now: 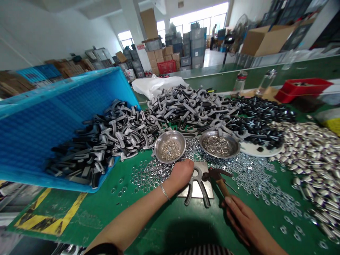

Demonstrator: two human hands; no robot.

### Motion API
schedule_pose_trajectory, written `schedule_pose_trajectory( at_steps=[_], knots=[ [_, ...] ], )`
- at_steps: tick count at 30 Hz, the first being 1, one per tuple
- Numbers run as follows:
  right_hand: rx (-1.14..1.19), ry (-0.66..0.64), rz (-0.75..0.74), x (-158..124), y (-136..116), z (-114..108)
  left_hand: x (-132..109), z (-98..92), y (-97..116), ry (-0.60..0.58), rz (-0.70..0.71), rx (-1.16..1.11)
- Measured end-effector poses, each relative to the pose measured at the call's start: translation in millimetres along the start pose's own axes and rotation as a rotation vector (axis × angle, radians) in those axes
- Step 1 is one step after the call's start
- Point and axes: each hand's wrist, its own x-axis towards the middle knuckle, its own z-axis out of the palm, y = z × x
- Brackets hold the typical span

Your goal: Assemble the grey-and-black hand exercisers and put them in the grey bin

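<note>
My left hand [181,173], a thin bracelet on its wrist, rests with curled fingers on a grey two-legged metal part [197,184]. That part lies on a small square steel plate [207,191] on the green table. My right hand [243,219] is closed round the wooden handle of a small hammer [219,177], whose head lies on the plate's right edge. Just beyond stand two round steel dishes: the left dish [170,146] holds small washers, the right dish [220,143] holds thin pins.
A tilted blue crate [53,117] spills grey metal parts [119,134] at left. More grey parts [186,106], black screws [260,117], silver sleeves [313,148] and loose washers [252,177] cover the table. A red tray [302,86] and two bottles stand at the back.
</note>
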Motion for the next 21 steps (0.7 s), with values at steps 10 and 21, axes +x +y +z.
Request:
schedule_pose_trajectory(
  at_steps=[10,21],
  knots=[
    [-0.333,-0.192,-0.168,3,-46,-29,-23,-11.6,-3,0.129,-0.003,-0.041],
    [-0.712,-0.258,-0.333,63,-94,-12,-50,-11.0,-11,-0.022,0.078,0.007]
  ],
)
